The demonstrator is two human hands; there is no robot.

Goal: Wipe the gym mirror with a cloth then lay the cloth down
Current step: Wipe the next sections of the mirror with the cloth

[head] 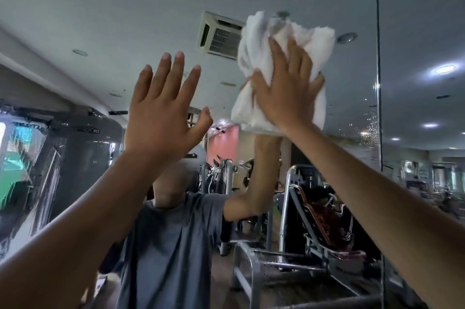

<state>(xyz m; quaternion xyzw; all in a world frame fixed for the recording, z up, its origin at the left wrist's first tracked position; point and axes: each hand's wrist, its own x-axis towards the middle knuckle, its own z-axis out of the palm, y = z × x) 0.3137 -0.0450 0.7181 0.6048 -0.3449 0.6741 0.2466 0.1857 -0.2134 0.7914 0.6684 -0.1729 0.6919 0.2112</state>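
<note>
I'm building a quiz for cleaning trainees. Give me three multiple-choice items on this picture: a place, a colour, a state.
1. Where is the cloth? A) on the floor B) against the mirror under the right hand C) on a bench
2. What colour is the cloth? A) blue B) red C) white
3. How is the left hand? A) fisted B) open, empty C) gripping a bottle

Key: 1 B, flat fingers press it to the glass; 2 C, it is plainly white; 3 B, fingers spread, nothing held.

White cloth point(281, 69); grey T-shirt point(173, 246) reflected in mirror point(100, 7).
</note>
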